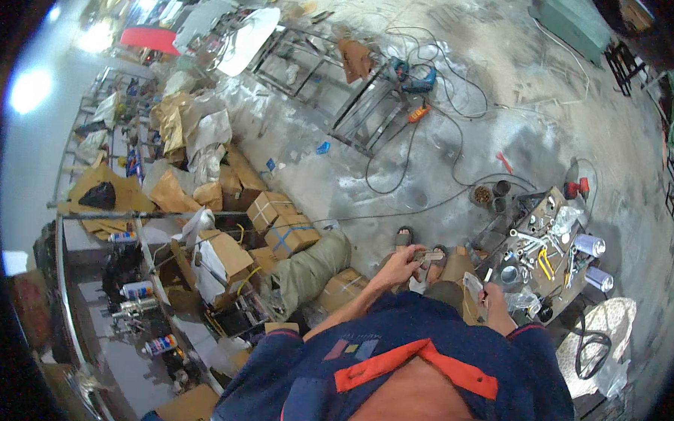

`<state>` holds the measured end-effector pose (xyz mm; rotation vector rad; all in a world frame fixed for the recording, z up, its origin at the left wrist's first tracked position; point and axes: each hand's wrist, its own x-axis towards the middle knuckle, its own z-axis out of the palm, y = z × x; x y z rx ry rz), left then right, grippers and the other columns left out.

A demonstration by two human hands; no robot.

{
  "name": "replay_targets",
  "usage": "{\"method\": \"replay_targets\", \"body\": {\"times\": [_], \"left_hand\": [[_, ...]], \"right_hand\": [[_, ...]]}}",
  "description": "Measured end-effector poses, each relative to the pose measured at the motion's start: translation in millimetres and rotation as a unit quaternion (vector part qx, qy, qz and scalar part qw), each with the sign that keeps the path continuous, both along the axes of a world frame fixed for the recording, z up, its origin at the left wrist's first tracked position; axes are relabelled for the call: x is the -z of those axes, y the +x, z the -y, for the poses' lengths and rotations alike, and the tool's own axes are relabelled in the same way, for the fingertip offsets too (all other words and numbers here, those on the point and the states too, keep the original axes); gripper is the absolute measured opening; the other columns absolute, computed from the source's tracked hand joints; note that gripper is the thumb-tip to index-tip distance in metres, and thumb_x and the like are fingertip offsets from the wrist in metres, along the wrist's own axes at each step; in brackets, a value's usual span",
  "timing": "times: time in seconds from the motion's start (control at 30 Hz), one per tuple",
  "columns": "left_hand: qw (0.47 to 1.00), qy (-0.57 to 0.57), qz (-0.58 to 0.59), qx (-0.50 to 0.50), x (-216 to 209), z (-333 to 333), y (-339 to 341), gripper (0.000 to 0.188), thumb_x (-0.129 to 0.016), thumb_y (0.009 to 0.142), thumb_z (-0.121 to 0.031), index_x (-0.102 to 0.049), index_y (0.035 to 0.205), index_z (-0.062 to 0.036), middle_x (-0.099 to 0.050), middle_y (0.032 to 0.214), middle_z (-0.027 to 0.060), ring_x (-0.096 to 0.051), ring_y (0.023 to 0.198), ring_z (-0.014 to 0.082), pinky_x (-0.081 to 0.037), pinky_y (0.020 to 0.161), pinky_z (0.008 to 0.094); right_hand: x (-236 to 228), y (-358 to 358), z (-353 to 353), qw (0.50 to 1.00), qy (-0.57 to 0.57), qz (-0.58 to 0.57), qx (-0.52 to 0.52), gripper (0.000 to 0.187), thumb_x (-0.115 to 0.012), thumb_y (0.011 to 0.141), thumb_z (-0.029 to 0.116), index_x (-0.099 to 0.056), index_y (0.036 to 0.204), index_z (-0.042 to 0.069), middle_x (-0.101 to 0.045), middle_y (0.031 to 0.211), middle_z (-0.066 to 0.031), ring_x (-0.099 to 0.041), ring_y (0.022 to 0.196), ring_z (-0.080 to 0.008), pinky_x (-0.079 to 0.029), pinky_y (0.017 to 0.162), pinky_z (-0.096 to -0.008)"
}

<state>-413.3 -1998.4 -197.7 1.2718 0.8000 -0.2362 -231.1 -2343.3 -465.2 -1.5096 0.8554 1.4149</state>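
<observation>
My left hand (404, 264) reaches out in front of my body, its fingers closed on a small flat grey-brown piece (430, 256). What kind of part it is I cannot make out. My right hand (492, 298) is closed lower down to the right, beside the metal workbench. From its fingers a thin white stick (488, 275) points up. An open cardboard box (457, 264) stands between the two hands, and a clear plastic bag (525, 301) lies just right of my right hand.
On the workbench (555, 291) at right lie wrenches (526, 237), yellow-handled pliers (545, 262) and spray cans (590, 245). Taped cartons (291, 235) and a shelf rack (135, 262) crowd the left. Cables (409, 165) cross the floor near a welded steel frame (356, 110).
</observation>
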Motion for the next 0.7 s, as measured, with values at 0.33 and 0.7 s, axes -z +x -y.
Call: {"method": "replay_targets", "body": {"times": [0.33,0.7], "left_hand": [[0.980,-0.107,0.032,-0.166,4,-67,30,0.016,-0.051,0.098,-0.016,-0.053,0.113,-0.0077,-0.063,0.087,0.0070,-0.066,0.079,0.0202,-0.052,0.059,0.0347],[0.879,-0.360,0.131,-0.284,6,-131,39,0.035,-0.052,0.100,-0.042,-0.060,0.114,-0.0115,-0.066,0.106,0.0058,-0.062,0.095,0.0225,-0.048,0.086,0.0412]], "right_hand": [[-211,-6,-205,0.943,0.234,0.217,-0.098,0.020,-0.061,0.097,0.021,-0.066,0.097,0.002,-0.061,0.073,-0.0021,-0.060,0.062,-0.0139,-0.048,0.055,-0.0302],[-318,-70,-356,0.842,0.177,0.488,-0.149,0.020,-0.076,0.081,0.006,-0.067,0.096,-0.004,-0.069,0.076,-0.0065,-0.060,0.067,-0.0082,-0.046,0.059,-0.0252]]}}
